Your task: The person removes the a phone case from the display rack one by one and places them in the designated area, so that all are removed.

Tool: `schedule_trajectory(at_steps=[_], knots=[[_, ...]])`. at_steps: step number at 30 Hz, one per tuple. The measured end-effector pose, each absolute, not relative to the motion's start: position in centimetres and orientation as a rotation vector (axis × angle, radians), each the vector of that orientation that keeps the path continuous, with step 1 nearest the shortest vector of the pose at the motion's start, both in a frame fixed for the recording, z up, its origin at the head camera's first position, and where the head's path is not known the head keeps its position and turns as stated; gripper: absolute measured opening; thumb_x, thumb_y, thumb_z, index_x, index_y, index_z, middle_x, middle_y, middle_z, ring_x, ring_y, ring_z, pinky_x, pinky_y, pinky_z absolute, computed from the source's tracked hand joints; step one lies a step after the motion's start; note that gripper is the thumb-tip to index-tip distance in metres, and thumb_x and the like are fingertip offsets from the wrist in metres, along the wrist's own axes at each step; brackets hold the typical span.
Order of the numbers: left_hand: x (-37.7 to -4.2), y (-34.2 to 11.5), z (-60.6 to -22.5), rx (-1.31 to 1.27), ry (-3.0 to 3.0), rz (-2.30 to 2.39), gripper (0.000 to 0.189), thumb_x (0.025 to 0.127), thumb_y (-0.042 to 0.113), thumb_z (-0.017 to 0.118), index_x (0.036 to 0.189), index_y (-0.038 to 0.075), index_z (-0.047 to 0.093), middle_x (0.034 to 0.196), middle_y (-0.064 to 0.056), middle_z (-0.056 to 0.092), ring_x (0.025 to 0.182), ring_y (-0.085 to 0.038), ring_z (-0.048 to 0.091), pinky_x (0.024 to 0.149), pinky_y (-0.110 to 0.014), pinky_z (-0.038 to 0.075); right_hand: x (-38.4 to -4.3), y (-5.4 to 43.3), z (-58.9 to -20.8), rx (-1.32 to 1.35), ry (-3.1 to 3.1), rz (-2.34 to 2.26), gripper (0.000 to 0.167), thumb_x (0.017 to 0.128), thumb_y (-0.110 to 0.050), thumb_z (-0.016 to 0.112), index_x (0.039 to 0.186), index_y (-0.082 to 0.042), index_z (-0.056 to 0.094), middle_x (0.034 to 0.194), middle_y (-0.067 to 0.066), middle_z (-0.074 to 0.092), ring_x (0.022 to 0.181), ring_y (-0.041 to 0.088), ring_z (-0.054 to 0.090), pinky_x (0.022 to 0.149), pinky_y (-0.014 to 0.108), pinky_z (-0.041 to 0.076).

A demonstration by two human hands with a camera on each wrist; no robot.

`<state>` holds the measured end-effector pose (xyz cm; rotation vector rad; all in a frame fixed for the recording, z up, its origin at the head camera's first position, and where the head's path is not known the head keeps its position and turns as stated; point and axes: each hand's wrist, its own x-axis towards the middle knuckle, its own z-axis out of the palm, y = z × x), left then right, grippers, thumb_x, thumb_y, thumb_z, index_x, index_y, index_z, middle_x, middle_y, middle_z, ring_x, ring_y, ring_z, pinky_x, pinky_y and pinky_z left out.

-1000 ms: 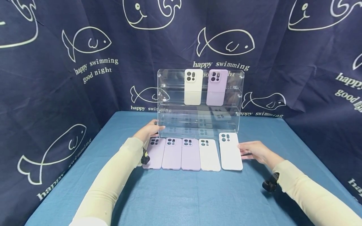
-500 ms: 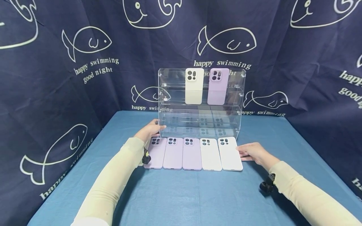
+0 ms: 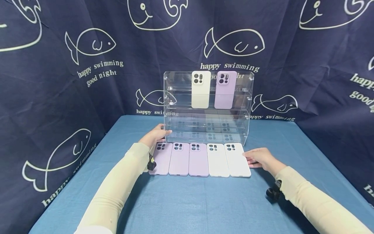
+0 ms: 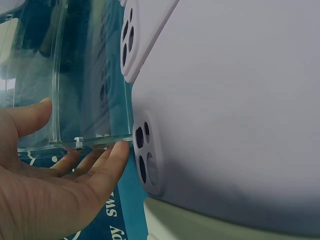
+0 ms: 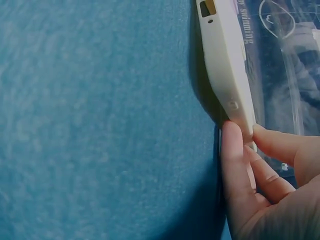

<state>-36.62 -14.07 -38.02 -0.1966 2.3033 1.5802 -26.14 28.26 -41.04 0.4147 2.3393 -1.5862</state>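
Observation:
Along the front foot of a clear acrylic display stand lies a row of phone cases. At its right end, my right hand pinches the right edge of a white phone case between thumb and fingers; the right wrist view shows thumb and fingertips at the case's side. Another white case lies beside it, then lilac cases to the left. My left hand grips the stand's left side panel, thumb in front and fingers behind. A pale case is mostly hidden under my left wrist.
On the stand's upper tier lean a cream case and a lilac case. Blue cloth covers the table. Dark fish-print curtains hang behind and at both sides.
The white case in my right hand has come down from a raised, tilted position into line with the row's right end. My left hand keeps its hold on the stand.

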Motion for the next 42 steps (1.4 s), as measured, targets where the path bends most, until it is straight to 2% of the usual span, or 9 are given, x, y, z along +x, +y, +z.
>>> schedule_trajectory(at_steps=[18,34,42], knots=[[-36.7,-13.96,-37.75,-0.183,2.302,1.598,0.073,0.099,0.023,0.057,0.156,0.013,0.012,0.161,-0.016,0.014,0.144,-0.033,0.03,0.114,-0.042,0.043,-26.44,28.46,-40.76,0.421,2.31,-1.559,0.049,0.093,-0.017,0.066,0.13,0.011,0.052,0.077,0.001,0.067,0.068,0.011,0.063,0.069,0.03,0.064],[-36.71,-13.94,-37.84,-0.184,2.298,1.612,0.072,0.099,0.021,0.057,0.155,0.013,0.013,0.161,-0.017,0.013,0.143,-0.033,0.031,0.114,-0.042,0.043,-26.36,28.45,-40.64,0.347,2.293,-1.57,0.044,0.092,-0.015,0.067,0.126,0.01,0.053,0.077,0.0,0.067,0.067,0.011,0.063,0.069,0.031,0.064],[-36.96,-13.99,-38.0,-0.192,2.334,1.552,0.076,0.097,0.024,0.061,0.155,0.011,0.014,0.159,-0.019,0.015,0.141,-0.035,0.035,0.106,-0.039,0.051,-26.4,28.44,-41.03,0.366,2.3,-1.562,0.043,0.092,-0.017,0.067,0.124,0.009,0.055,0.077,0.0,0.066,0.067,0.011,0.063,0.07,0.031,0.064]])
